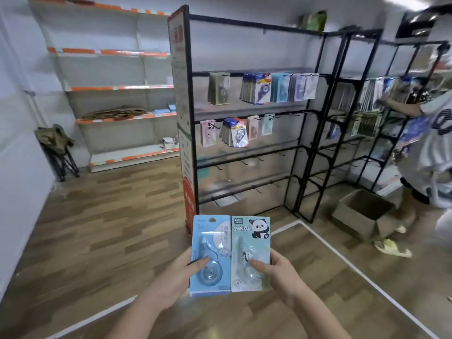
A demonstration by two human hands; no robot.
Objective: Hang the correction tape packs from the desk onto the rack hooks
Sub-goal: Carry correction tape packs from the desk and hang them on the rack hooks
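Left hand (pixel 176 277) grips blue pack (pixel 210 255), thumb on front; right hand (pixel 281 275) grips panda pack (pixel 250 253) likewise

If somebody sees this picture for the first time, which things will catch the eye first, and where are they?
First come the two packs held up at bottom centre: a blue correction tape pack in the left hand and a green panda pack in the right hand. Behind them stands the black hook rack, its upper two rows partly hung with packs. At the right edge another person reaches into a second rack.
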